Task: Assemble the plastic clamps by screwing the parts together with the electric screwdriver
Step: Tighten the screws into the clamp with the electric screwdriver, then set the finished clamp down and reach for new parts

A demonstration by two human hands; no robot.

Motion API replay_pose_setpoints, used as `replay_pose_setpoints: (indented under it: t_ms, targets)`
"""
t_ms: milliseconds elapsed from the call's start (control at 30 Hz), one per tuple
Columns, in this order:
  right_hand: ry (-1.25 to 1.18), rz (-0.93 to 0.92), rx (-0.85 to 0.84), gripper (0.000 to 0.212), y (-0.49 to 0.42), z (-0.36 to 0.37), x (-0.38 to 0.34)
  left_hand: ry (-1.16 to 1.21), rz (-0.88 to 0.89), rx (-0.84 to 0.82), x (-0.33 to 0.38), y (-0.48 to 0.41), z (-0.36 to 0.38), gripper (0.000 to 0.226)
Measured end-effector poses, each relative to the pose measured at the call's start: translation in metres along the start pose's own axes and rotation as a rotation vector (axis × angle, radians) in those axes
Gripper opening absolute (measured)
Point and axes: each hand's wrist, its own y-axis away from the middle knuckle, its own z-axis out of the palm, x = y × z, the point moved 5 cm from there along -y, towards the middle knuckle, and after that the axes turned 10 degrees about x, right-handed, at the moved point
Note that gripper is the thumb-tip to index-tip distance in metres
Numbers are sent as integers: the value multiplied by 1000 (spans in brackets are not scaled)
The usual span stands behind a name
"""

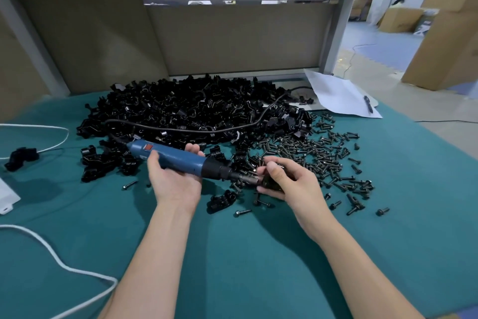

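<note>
Electric screwdriver [181, 161] in left hand [173, 181], tip at clamp [270, 184] in right hand [287, 181]

Two bare arms show: the left forearm [144, 261] and right forearm [362, 261] are uncovered along all their visible length. The left hand [176, 184] and right hand [292, 184] are bare too. The fingers [271, 167] have short, plain nails.

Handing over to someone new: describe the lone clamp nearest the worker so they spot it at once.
Start at the black pile of parts on the green mat. Come toward the worker past the blue screwdriver in the left hand; the clamp lies just below its nose, between the wrists. Unlike the heaped ones, it lies by itself.
</note>
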Motion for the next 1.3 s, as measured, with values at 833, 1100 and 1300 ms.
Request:
replay_pose_setpoints:
  t_ms: [833,1100,1300]
  targets:
    - [419,-180,107,29,63,-83,-53,-1433,852,-1016,-122,161,21,20]
    - [694,-147,351,23,128,-227,-113,-1321,632,-1320,-242,258,40,8]
    - [840,-192,637,16,182,-295,-135,-1407,495,-1574,-313,326,30,35]
